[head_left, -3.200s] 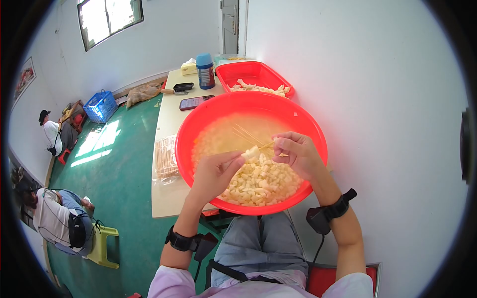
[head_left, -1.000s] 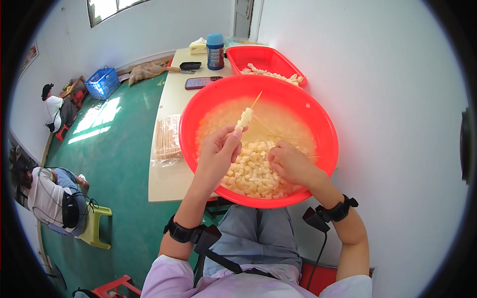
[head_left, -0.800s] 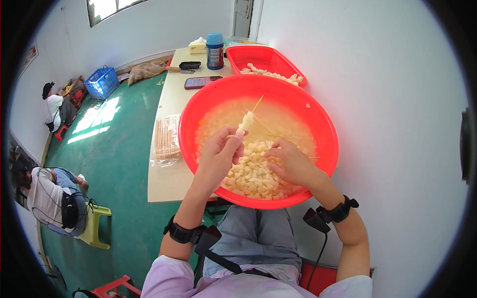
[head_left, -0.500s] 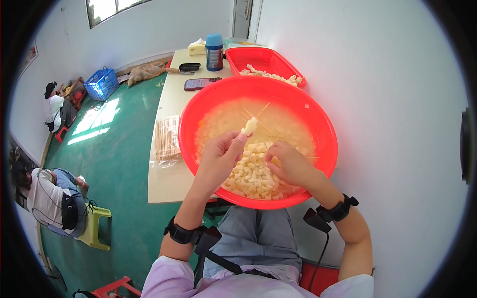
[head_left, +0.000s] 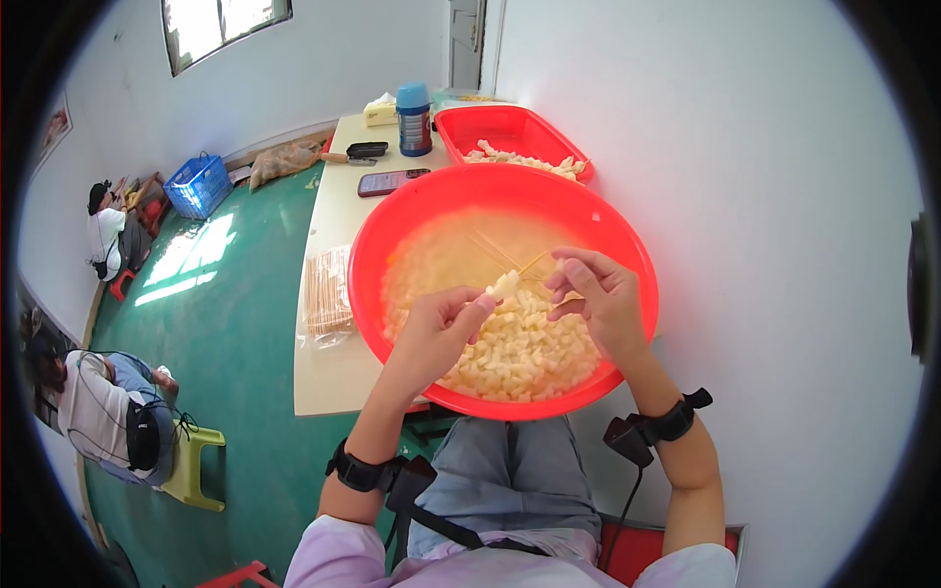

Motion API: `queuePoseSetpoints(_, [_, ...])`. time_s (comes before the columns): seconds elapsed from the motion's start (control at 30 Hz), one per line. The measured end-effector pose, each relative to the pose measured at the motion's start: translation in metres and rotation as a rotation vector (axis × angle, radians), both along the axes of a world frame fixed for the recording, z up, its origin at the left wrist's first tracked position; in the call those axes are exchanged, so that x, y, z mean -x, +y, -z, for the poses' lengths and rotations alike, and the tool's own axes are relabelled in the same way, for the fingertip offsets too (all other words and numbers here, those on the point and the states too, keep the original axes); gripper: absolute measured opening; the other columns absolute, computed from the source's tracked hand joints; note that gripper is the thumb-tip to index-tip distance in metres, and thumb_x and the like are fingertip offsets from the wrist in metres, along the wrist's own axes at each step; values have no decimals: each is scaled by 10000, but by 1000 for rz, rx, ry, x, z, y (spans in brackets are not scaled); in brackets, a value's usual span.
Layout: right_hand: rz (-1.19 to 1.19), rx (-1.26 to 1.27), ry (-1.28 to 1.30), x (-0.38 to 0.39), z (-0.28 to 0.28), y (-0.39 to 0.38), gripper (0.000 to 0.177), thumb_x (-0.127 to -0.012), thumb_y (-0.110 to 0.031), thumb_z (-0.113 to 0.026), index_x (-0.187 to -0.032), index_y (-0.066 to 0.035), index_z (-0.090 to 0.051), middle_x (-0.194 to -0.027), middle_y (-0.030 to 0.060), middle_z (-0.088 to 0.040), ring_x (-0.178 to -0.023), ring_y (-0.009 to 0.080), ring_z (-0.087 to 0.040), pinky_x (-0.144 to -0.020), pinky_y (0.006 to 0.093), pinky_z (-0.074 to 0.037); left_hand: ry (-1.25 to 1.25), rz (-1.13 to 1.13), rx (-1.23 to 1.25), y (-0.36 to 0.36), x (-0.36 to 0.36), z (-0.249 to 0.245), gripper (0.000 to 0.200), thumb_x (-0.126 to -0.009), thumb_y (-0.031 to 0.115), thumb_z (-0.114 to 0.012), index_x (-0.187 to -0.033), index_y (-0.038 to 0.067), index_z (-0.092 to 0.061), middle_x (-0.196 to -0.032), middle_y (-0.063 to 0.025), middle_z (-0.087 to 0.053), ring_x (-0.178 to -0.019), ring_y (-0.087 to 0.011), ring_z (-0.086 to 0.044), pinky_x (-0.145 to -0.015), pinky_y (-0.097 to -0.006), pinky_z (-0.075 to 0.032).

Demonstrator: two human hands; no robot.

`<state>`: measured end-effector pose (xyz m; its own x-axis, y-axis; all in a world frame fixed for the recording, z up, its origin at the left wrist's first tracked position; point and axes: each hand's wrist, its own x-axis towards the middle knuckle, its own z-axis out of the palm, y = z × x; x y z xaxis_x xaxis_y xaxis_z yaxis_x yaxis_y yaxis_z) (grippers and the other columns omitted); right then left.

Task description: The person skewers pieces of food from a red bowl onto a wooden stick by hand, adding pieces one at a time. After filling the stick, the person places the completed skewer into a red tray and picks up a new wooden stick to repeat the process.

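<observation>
My left hand (head_left: 441, 338) is closed on a bamboo skewer (head_left: 532, 263) threaded with pale food pieces (head_left: 504, 285), held above a large red basin (head_left: 639, 279). The skewer's bare end slants up toward my right hand (head_left: 606, 304). That hand is raised over the basin's right side, thumb and fingertips pinched on a small pale piece close to the skewer's tip; the fingers partly cover it. Many pale cubes (head_left: 520, 353) lie heaped in the near half of the basin, in cloudy yellowish liquid. Other thin skewers (head_left: 490, 247) lie across the basin behind my hands.
A bag of skewers (head_left: 328, 294) lies left of the basin on the table (head_left: 338, 377). Behind are a phone (head_left: 392, 182), a knife (head_left: 348, 159), a blue flask (head_left: 414, 122) and a red tub (head_left: 510, 118). Two people (head_left: 113, 412) sit at left. A wall (head_left: 784, 245) stands close right.
My right hand has risen from the cubes to near the skewer's tip. My left hand has lowered slightly and tipped the skewer further to the right.
</observation>
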<state>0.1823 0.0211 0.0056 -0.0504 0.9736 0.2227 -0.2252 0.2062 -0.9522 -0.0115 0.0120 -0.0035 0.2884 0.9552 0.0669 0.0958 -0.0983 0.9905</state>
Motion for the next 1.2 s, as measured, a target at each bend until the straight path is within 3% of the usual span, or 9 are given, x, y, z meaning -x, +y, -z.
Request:
queuePoseSetpoints(0.2, [-5, 35, 81, -6, -1, 1, 279, -871, -196, -485, -987, 54, -530, -723, 73, -567, -608, 98, -546, -502, 250, -520, 27, 50, -34, -4, -2, -3, 272, -872, 212, -481, -934, -27, -595, -568, 42, -414, -509, -21, -353, -460, -182, -282])
queuePoseSetpoints(0.6, [-293, 152, 279, -18, 2, 8, 252, -882, -177, -460, -1007, 34, -517, -685, 24, -535, -563, 80, -530, -480, 224, -486, 61, 83, -68, -5, -2, -1, 281, -852, 213, -518, -933, -48, -585, -577, 25, -443, -532, -32, -402, -484, -191, -332])
queuePoseSetpoints(0.7, [-302, 164, 250, -16, 2, 7, 254, -882, -174, -458, -1015, 35, -514, -693, 21, -537, -566, 80, -533, -482, 220, -483, 56, 81, -81, -5, -3, 0, 258, -871, 207, -486, -893, -24, -598, -566, 40, -418, -519, -28, -360, -473, -192, -295])
queuePoseSetpoints(0.8, [-329, 184, 269, -17, 2, 8, 258, -882, -178, -455, -1020, 32, -514, -692, 20, -536, -578, 79, -537, -488, 214, -484, 64, 85, -74, -4, -2, 0, 278, -855, 208, -512, -928, -50, -583, -576, 25, -444, -532, -31, -401, -484, -191, -331])
queuePoseSetpoints(1.2, [-526, 296, 471, -22, 1, 10, 275, -900, -188, -412, -1066, 19, -484, -715, 29, -553, -608, 83, -547, -511, 194, -492, -17, 142, -11, -6, -2, -3, 281, -887, 210, -459, -974, -22, -592, -568, 52, -390, -508, -24, -333, -471, -180, -279])
